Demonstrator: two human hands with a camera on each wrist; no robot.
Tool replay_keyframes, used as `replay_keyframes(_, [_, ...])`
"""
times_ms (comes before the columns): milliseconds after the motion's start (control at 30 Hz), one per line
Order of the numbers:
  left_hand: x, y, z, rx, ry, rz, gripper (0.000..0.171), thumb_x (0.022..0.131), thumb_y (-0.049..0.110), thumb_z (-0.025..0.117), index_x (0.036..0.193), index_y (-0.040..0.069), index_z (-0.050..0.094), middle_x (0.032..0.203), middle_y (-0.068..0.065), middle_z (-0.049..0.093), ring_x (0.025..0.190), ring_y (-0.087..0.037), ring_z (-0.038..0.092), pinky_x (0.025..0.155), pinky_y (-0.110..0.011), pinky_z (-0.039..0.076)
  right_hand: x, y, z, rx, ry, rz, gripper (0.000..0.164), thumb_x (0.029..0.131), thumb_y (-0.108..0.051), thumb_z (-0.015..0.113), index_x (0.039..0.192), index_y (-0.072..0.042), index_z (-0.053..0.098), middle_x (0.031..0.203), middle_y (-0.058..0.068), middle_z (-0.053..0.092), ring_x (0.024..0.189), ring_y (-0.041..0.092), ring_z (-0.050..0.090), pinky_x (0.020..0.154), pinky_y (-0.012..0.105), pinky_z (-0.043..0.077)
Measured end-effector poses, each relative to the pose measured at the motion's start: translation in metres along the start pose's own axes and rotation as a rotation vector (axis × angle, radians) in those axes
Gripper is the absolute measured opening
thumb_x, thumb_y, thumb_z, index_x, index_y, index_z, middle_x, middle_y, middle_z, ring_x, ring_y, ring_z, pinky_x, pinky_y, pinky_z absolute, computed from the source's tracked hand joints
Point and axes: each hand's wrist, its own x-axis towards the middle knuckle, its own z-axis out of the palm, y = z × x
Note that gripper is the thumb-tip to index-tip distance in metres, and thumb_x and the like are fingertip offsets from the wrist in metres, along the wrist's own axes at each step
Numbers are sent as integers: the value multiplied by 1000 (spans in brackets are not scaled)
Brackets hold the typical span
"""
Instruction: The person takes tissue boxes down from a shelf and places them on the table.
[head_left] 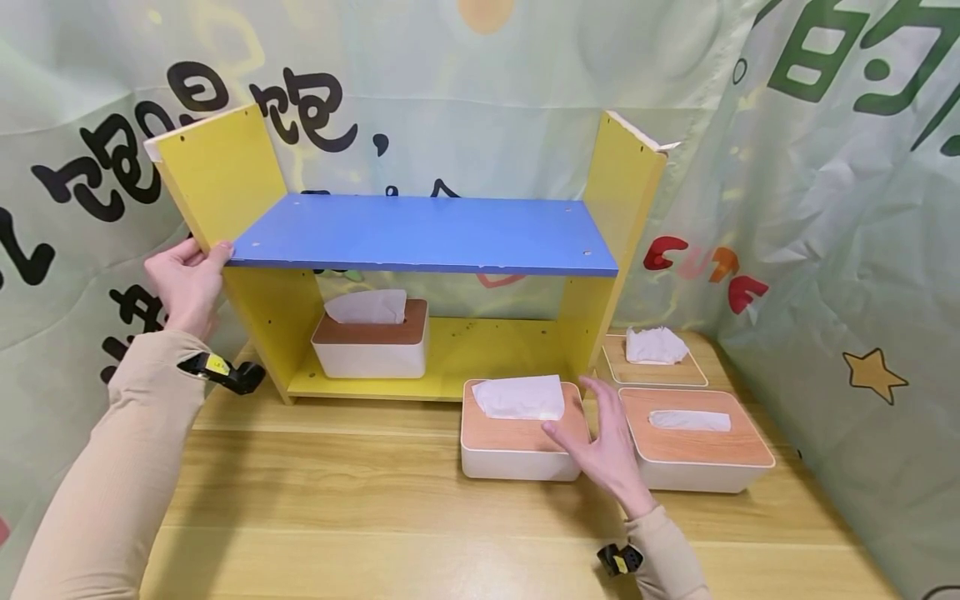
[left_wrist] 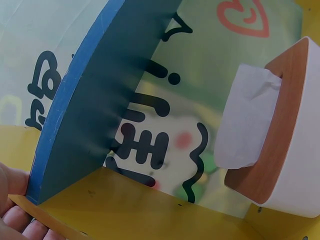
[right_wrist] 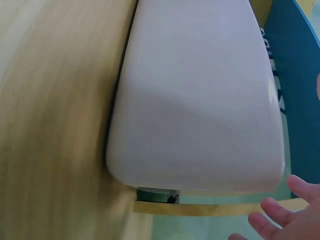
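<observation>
My left hand (head_left: 187, 279) grips the left side panel of a yellow shelf unit (head_left: 258, 325), its thumb by the front corner of the blue shelf board (head_left: 420, 233). In the left wrist view, the fingers (left_wrist: 17, 217) curl round the panel's edge. A white tissue box (head_left: 521, 462) with a wood-look lid stands on the table before the unit's right end. My right hand (head_left: 611, 450) is spread at that box's right end, thumb over the near right corner. In the right wrist view its fingers (right_wrist: 272, 212) look extended, beside the box; contact is unclear.
Another tissue box (head_left: 371, 358) stands on the unit's yellow bottom board, at the left. To the right, on the wooden table (head_left: 337, 517), are a tissue box (head_left: 697, 475) and a further one (head_left: 652, 375) behind it. A printed cloth (head_left: 825, 275) hangs behind and at the right.
</observation>
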Motion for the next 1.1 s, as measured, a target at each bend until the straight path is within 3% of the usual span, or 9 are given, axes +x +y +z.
replay_keyframes(233, [1, 0, 0, -7, -4, -3, 44, 86, 1, 73, 129, -2, 65, 59, 18, 68, 67, 3, 67, 63, -7, 52, 6, -14, -1, 11, 105, -127, 48, 90, -19, 70, 132, -1, 54, 143, 26, 47, 135, 42, 42, 110, 61, 32])
replay_keyframes(400, [2, 0, -1, -12, -2, -7, 43, 86, 2, 73, 129, -1, 66, 60, 18, 68, 66, 3, 66, 63, -7, 51, 12, -30, -4, -15, 114, -212, 43, 89, -18, 71, 126, 0, 60, 137, 24, 53, 131, 40, 46, 109, 56, 33])
replay_keyframes(667, [2, 0, -1, 7, -2, -13, 45, 86, 4, 75, 130, 0, 65, 59, 19, 67, 69, 2, 66, 65, -6, 52, 27, -61, -7, -43, -7, -261, 34, 94, -24, 68, 124, -9, 61, 136, 14, 57, 132, 32, 47, 107, 54, 39])
replay_keyframes(900, [0, 0, 0, 9, -2, -2, 44, 86, 3, 74, 130, -1, 65, 59, 20, 67, 67, 3, 66, 65, -7, 51, 48, -86, -4, -8, -116, -263, 39, 97, -28, 65, 131, -11, 57, 138, 10, 56, 133, 29, 48, 109, 55, 40])
replay_keyframes(1100, [0, 0, 0, 2, -4, 6, 44, 87, 1, 73, 129, -3, 64, 58, 19, 67, 64, 4, 66, 63, -6, 51, 65, -107, -2, -16, -258, -257, 46, 98, -33, 64, 138, -13, 53, 142, 7, 53, 136, 29, 48, 113, 53, 41])
